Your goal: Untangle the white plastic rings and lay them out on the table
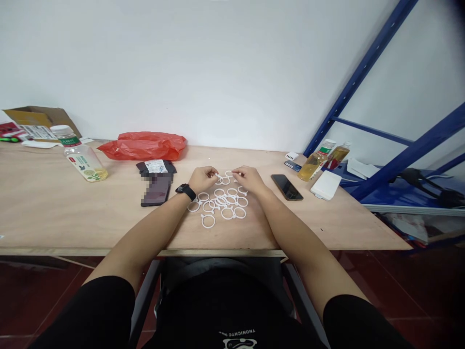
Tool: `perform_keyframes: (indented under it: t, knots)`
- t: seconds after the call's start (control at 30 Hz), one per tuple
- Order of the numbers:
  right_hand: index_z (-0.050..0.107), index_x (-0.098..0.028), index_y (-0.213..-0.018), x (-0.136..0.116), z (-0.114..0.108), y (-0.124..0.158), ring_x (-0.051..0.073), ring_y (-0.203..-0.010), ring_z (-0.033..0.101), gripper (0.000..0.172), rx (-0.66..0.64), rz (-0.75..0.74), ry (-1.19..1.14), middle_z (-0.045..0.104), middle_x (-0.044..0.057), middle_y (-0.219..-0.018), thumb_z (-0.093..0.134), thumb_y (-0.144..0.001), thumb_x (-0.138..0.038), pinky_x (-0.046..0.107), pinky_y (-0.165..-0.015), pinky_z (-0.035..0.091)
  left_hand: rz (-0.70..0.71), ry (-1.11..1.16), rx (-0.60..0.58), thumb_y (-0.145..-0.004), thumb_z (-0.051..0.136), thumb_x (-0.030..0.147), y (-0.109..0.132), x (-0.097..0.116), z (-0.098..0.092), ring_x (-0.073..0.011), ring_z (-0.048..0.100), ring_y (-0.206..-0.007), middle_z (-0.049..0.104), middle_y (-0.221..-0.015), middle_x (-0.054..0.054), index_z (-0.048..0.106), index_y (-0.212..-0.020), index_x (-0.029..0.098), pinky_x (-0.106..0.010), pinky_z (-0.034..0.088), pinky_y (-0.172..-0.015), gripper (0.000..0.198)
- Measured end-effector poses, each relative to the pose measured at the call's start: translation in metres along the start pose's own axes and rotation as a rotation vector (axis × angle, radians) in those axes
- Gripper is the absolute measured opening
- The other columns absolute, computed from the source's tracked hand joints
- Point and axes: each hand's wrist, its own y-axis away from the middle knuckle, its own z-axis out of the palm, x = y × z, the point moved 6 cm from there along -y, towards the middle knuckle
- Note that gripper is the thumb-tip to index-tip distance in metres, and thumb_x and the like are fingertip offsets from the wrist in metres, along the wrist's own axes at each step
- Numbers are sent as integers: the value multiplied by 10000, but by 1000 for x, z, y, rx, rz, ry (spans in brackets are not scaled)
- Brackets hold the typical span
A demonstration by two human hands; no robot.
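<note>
Several white curtain rings (208,222), each with a small eyelet, lie in a loose cluster on the wooden table (109,218). At the back of the cluster, my left hand (203,178) has thumb and fingertips pinched on a white curtain ring (219,182). Facing it, my right hand (250,178) pinches the edge of another white curtain ring (228,171). One more ring (225,183) sits between the two hands, overlapping the left one. Fingertips partly cover the held edges. A black watch (186,191) is on my left wrist.
Left of the rings lie a dark phone-like item (158,190), a black packet (157,166) and a red plastic bag (145,146). A drink bottle (85,157) stands farther left. To the right are a phone (286,187), a white case (326,185), another bottle (315,162) and a blue rack (363,63).
</note>
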Motion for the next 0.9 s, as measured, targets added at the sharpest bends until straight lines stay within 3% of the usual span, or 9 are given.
perform_keyframes:
  t: [0.17,0.27,0.53,0.7,0.9]
  knots:
    - [768,-215,-1005,28,3,3,211,-940,662,252,-142,27,64,743,63,-1040,586,-836,-172,311,-846,480,-15,-18,25,-709,583,229,-2,-5,-1,-144,613,-635,704,-707,-37,728,-829,126,-240,472,-589,215]
    - [768,-219,-1018,26,9,2,223,-973,658,282,-175,1,127,738,70,-1057,586,-814,-151,307,-865,476,-20,-34,38,-722,584,229,-2,-8,-1,-151,632,-659,727,-761,-47,739,-879,130,-250,496,-622,242]
    - [769,-225,-909,24,21,1,204,-832,645,201,-243,29,258,738,69,-939,610,-794,-183,271,-735,442,-6,-73,22,-747,584,221,-2,-9,0,-153,648,-674,745,-799,-48,751,-952,135,-257,518,-663,277]
    - [715,-205,-918,29,12,0,179,-804,638,190,-144,83,182,737,56,-907,543,-848,-244,257,-701,432,4,-89,6,-755,572,220,-2,-9,1,-142,644,-672,741,-793,-37,746,-953,140,-243,516,-659,276]
    - [672,-192,-959,45,11,0,115,-629,595,224,-19,270,-214,712,-3,-757,521,-795,-177,219,-632,442,9,-69,-2,-747,571,212,-2,-8,1,-135,631,-644,732,-770,-34,742,-937,134,-238,502,-632,267]
